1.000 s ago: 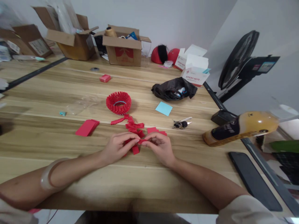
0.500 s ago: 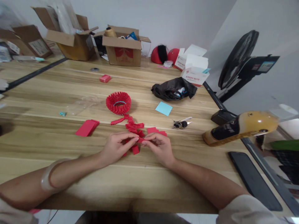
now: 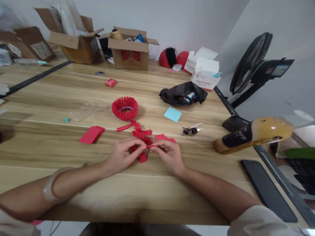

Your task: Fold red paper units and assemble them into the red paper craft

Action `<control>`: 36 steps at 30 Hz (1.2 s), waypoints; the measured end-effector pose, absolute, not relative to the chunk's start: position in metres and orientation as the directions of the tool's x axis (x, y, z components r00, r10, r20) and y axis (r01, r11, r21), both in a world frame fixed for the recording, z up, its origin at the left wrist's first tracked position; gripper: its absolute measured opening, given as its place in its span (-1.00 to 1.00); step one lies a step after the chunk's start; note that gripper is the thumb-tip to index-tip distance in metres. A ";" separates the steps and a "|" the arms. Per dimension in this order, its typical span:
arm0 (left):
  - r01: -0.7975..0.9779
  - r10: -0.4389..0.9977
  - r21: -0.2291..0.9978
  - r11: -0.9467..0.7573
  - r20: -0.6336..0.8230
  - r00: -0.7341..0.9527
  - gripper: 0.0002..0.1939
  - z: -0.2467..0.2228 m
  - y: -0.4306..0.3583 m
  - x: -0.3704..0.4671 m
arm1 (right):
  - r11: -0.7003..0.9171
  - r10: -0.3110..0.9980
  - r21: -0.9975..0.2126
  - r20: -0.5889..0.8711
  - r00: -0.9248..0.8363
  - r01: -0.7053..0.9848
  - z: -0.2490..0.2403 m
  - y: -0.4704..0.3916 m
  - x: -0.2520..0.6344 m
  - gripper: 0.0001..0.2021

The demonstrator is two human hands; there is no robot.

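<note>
Between my two hands is a small red paper strip (image 3: 150, 146), which looks narrow and folded. My left hand (image 3: 126, 152) pinches its left end with thumb and forefinger, and my right hand (image 3: 168, 154) pinches the right end. Just beyond my fingers lies a pile of folded red paper pieces (image 3: 140, 132). A few red slips (image 3: 161, 136) show behind my right hand. To the left rests a stack of red paper (image 3: 91, 135). Farther back stands a round red bowl made of folded paper pieces (image 3: 125, 108), with a pale blue ring inside.
A blue sticky note (image 3: 172, 114), keys (image 3: 190, 130) and a black plastic bag (image 3: 183, 94) lie right of the bowl. At right are a bottle (image 3: 251, 134), a black phone-like slab (image 3: 268, 190) and a fan (image 3: 252, 62). Cardboard boxes (image 3: 129, 59) line the back.
The red strip between my fingers has gone from showing a wider face to a thinner, folded edge. My hands have barely shifted.
</note>
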State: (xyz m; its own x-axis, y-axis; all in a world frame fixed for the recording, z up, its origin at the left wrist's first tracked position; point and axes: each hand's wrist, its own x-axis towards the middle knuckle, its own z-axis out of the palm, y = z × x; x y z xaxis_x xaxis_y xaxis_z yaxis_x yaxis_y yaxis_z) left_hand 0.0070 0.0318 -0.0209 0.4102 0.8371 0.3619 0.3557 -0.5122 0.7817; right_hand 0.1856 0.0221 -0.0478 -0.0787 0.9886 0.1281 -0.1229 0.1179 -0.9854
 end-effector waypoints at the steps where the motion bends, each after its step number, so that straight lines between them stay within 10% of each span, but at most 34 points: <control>1: 0.358 0.834 0.777 -0.517 0.364 0.414 -0.87 -0.020 0.032 0.007 | 0.132 0.986 -0.985 0.141 -0.084 -0.112 -0.047 0.022 0.186 -0.92; 36: 0.340 0.848 0.786 -0.517 0.415 0.330 -0.91 -0.027 0.033 0.007 | 0.266 0.959 -0.964 0.266 -0.095 -0.007 -0.051 0.023 0.192 -0.98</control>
State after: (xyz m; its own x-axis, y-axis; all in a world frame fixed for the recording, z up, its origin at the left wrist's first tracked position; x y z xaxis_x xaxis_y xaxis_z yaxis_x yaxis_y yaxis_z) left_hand 0.0066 0.0333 -0.0266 0.3304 0.8477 0.4151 0.3398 -0.5171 0.7856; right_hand 0.1922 0.0233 -0.0512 -0.0949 0.9594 0.2657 -0.0074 0.2663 -0.9639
